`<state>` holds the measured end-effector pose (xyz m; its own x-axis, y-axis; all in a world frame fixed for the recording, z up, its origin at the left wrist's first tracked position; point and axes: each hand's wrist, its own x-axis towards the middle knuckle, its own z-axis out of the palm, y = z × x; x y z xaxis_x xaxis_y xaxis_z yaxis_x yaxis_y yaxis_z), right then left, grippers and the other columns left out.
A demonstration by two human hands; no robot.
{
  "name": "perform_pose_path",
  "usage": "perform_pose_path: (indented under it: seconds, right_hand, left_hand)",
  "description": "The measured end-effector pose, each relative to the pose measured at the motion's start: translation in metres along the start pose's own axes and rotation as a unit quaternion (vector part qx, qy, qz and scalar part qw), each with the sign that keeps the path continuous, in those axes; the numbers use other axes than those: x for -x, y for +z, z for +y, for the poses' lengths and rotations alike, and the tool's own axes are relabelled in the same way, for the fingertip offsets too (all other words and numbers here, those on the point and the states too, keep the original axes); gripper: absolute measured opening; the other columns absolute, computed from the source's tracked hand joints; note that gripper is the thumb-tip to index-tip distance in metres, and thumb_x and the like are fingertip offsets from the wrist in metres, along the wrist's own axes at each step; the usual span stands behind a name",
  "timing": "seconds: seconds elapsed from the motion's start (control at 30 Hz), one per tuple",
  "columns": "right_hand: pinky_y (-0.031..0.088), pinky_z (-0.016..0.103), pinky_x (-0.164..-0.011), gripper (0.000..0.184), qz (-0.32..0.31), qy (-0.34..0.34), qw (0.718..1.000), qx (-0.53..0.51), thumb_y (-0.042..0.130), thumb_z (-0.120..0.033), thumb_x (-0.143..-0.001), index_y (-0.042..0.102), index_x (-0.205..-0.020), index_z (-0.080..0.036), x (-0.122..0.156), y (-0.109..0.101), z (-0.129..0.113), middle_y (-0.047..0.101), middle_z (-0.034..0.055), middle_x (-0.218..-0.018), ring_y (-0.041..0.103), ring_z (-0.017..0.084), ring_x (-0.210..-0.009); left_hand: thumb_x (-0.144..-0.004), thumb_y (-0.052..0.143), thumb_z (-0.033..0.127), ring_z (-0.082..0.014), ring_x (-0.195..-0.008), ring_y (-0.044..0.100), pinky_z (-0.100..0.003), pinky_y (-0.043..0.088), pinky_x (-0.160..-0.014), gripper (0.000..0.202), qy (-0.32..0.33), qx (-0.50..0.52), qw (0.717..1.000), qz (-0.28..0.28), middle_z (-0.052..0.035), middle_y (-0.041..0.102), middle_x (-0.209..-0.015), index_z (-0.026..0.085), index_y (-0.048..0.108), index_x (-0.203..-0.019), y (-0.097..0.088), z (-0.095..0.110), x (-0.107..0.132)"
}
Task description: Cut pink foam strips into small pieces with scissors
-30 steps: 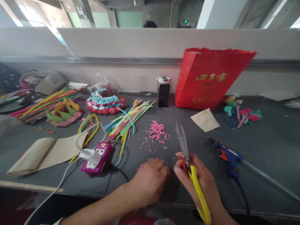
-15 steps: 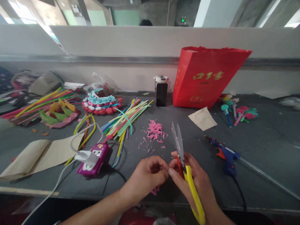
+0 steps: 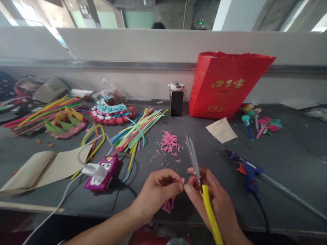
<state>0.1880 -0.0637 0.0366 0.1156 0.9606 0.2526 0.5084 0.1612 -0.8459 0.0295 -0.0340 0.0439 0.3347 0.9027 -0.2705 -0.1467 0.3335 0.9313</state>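
My left hand (image 3: 158, 192) is closed in a pinch on a small pink piece (image 3: 182, 180) near the table's front edge. My right hand (image 3: 214, 200) grips yellow-handled scissors (image 3: 196, 170), blades pointing up and away, its thumb touching the pink piece. A few pink bits (image 3: 168, 206) lie under my left hand. A pile of pink cuttings (image 3: 170, 143) sits just beyond the hands.
Coloured strips (image 3: 138, 131) fan out at centre left, beside a purple power strip (image 3: 102, 173) with a white cable. A blue glue gun (image 3: 245, 168) lies right. A red bag (image 3: 224, 85), dark bottle (image 3: 176, 98), beaded craft (image 3: 112, 112), brown paper (image 3: 43, 168) and small flowers (image 3: 260, 122) surround.
My left hand lifted off the table and turned, pinching a pink piece up against my right thumb. The scissor blades have closed together.
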Motion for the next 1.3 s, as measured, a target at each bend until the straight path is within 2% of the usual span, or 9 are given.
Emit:
perform_pose_path:
  seconds: [0.17,0.23,0.47,0.73,0.83,0.93,1.07,1.3]
  right_hand:
    - [0.053,0.029,-0.07,0.033,-0.007,-0.151,0.982,0.116,0.06,-0.033,-0.086,0.05,-0.116,-0.022,0.004,0.002,0.016,0.064,0.004,-0.094,0.064,0.018,-0.08]
    - [0.053,0.032,-0.073,0.034,-0.014,-0.174,0.975,0.14,0.06,-0.031,-0.087,0.048,-0.118,-0.021,0.005,0.005,0.021,0.062,0.0056,-0.096,0.063,0.02,-0.085]
    - [0.053,0.034,-0.073,0.028,-0.048,-0.163,0.973,0.156,0.059,-0.028,-0.087,0.05,-0.113,-0.022,0.005,0.011,0.022,0.062,0.0051,-0.092,0.062,0.021,-0.085]
    - [0.053,0.035,-0.073,0.026,-0.06,-0.159,0.973,0.157,0.058,-0.028,-0.088,0.052,-0.113,-0.021,0.005,0.008,0.025,0.065,0.0046,-0.092,0.064,0.022,-0.086]
    - [0.053,0.036,-0.073,0.027,-0.057,-0.173,0.97,0.159,0.058,-0.027,-0.088,0.053,-0.113,-0.019,0.005,0.008,0.028,0.065,0.0055,-0.092,0.064,0.022,-0.085]
    - [0.054,0.035,-0.074,0.027,-0.055,-0.183,0.969,0.156,0.059,-0.026,-0.088,0.054,-0.114,-0.019,0.006,0.008,0.031,0.067,0.0055,-0.092,0.065,0.021,-0.084]
    - [0.054,0.032,-0.074,0.024,-0.054,-0.185,0.97,0.15,0.057,-0.026,-0.09,0.056,-0.112,-0.019,0.007,0.007,0.031,0.069,0.005,-0.092,0.067,0.02,-0.083]
    - [0.054,0.028,-0.068,0.018,-0.082,-0.147,0.975,0.148,0.053,-0.026,-0.091,0.057,-0.108,-0.022,0.008,0.007,0.027,0.071,0.0011,-0.086,0.068,0.018,-0.075]
  left_hand:
    - [-0.071,0.079,0.026,-0.0077,-0.055,0.052,-0.018,0.039,-0.053,0.017,0.003,0.167,0.984,0.057,0.0028,0.06,-0.061,0.017,0.068,-0.078,-0.005,0.012,0.0]
    - [-0.07,0.08,0.025,-0.0081,-0.057,0.054,-0.018,0.041,-0.057,0.017,0.019,0.201,0.977,0.065,0.0025,0.061,-0.064,0.017,0.068,-0.078,-0.006,0.014,0.001]
    - [-0.064,0.084,0.023,-0.0081,-0.059,0.055,-0.019,0.044,-0.06,0.02,0.047,0.206,0.973,0.088,0.0016,0.064,-0.07,0.017,0.071,-0.078,-0.004,0.017,0.006]
    - [-0.065,0.083,0.024,-0.0077,-0.056,0.051,-0.018,0.04,-0.055,0.017,0.036,0.155,0.983,0.089,0.0022,0.062,-0.062,0.016,0.07,-0.072,-0.005,0.015,0.005]
    - [-0.065,0.083,0.026,-0.0083,-0.058,0.051,-0.02,0.041,-0.058,0.018,0.039,0.13,0.987,0.083,0.0011,0.063,-0.064,0.015,0.07,-0.071,-0.007,0.015,0.004]
    - [-0.067,0.082,0.027,-0.0098,-0.062,0.052,-0.022,0.042,-0.063,0.018,0.041,0.111,0.99,0.078,-0.0008,0.064,-0.068,0.015,0.07,-0.071,-0.01,0.015,0.003]
    - [-0.069,0.081,0.026,-0.0102,-0.062,0.052,-0.022,0.042,-0.063,0.016,0.042,0.103,0.991,0.077,-0.001,0.064,-0.068,0.015,0.07,-0.071,-0.011,0.016,0.003]
    - [-0.07,0.08,0.025,-0.0085,-0.06,0.051,-0.02,0.04,-0.06,0.014,0.042,0.113,0.989,0.085,0.001,0.062,-0.067,0.015,0.07,-0.071,-0.008,0.018,0.005]
